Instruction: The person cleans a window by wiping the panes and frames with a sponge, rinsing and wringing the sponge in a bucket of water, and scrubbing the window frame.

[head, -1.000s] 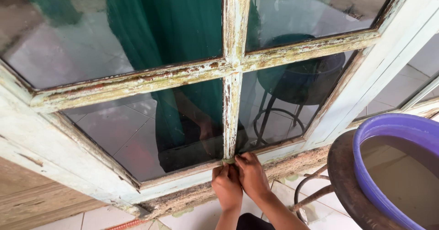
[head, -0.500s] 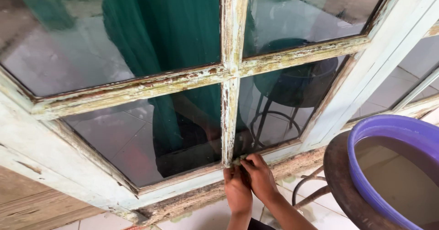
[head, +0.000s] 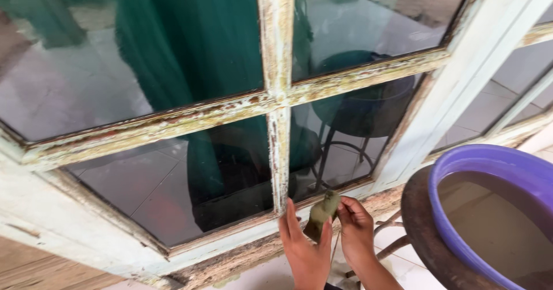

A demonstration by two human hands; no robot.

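A small dirty green scouring pad (head: 322, 210) is pinched between my two hands at the bottom of an old window frame (head: 271, 102) with peeling pale paint. My left hand (head: 305, 254) has its fingers spread, the thumb against the pad's lower edge, just below the foot of the vertical bar. My right hand (head: 357, 232) grips the pad's right side near the lower rail (head: 368, 200). The glass panes reflect a figure in green clothing and a dark stool.
At right a purple basin (head: 495, 169) of murky water rests on a rusty round metal stool (head: 423, 232). White floor tiles lie below the frame. A second window frame (head: 518, 117) leans at far right.
My hands have pulled back from the foot of the vertical bar and drawn apart, bringing the green pad off the wood. The view has shifted so the frame sits further left.
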